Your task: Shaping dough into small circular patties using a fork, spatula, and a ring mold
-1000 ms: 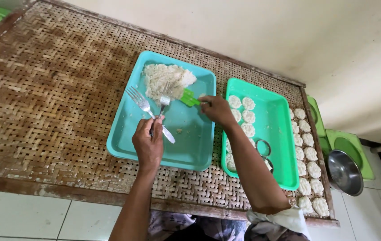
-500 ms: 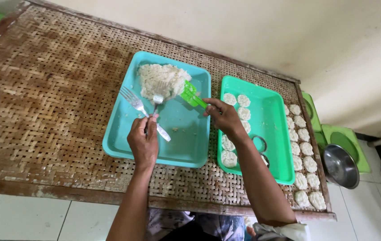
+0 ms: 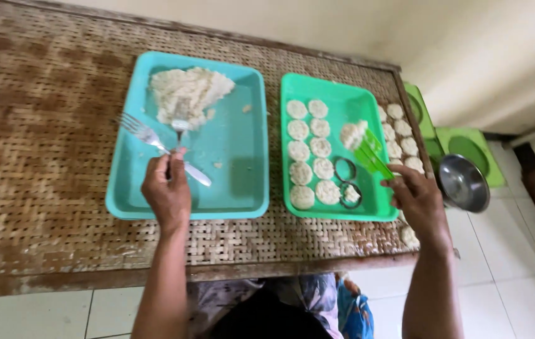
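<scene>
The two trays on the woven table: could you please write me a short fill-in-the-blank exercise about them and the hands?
1. The heap of white mash lies in the ____ tray.
2. The right hand holds a ____ scoop loaded with mash.
3. The round patties lie in rows in the ____ tray.
4. The left hand holds a metal ____ dipping into the mash.

Missing words: teal; green; green; spoon
</scene>
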